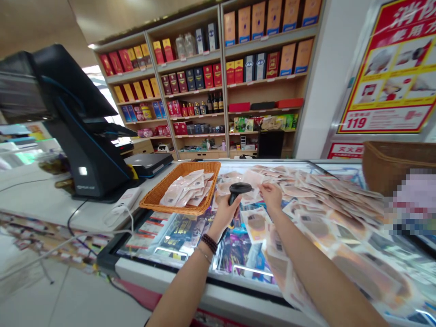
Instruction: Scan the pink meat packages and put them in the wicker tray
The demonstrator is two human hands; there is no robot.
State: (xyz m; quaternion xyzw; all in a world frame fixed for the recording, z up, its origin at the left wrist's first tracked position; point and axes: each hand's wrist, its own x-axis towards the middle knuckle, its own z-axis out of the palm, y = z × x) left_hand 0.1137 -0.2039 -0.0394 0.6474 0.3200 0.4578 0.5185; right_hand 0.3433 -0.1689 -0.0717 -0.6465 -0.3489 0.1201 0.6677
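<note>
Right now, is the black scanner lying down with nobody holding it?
No, the left hand has its fingers wrapped around the handle of the black scanner.

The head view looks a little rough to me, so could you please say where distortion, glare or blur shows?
Head view: wide-angle distortion leans the shelves; pale reflections veil the glass top; packets at lower right look smeared; a pixelated patch hides whatever lies at the right edge.
</note>
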